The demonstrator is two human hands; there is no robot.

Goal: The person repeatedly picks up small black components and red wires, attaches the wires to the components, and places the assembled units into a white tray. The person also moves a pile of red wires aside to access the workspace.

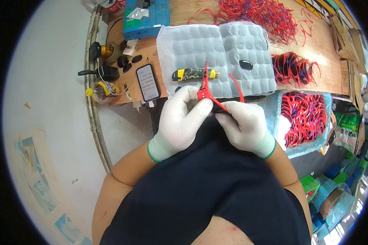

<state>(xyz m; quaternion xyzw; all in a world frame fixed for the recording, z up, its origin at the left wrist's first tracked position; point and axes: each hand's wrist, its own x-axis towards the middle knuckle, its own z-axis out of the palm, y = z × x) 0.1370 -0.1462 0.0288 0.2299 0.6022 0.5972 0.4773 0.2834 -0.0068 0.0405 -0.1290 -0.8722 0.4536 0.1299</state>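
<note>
Red frame (pixel 204 94) pinched by gloved left hand (pixel 180 122), also grasped by gloved right hand (pixel 245 125), yellow-black tool (pixel 192 74) laid on dimpled grey sheet (pixel 204 43)

Counted: two white knitted gloves with green cuffs (pixel 178 122), one red plastic glasses frame (pixel 203 94), one yellow-and-black handled tool (pixel 192 74), one black rectangular phone (pixel 148 83), three tangled heaps of thin red frames (pixel 259 18).

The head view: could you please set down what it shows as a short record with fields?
Left hand: white-gloved, gripping the red spectacle frame
Right hand: white-gloved, gripping the same frame
On the padded sheet: yellow-and-black tool, black oval piece
Left of the sheet: phone, screen lit
Beyond the sheet: heap of thin red parts
</note>
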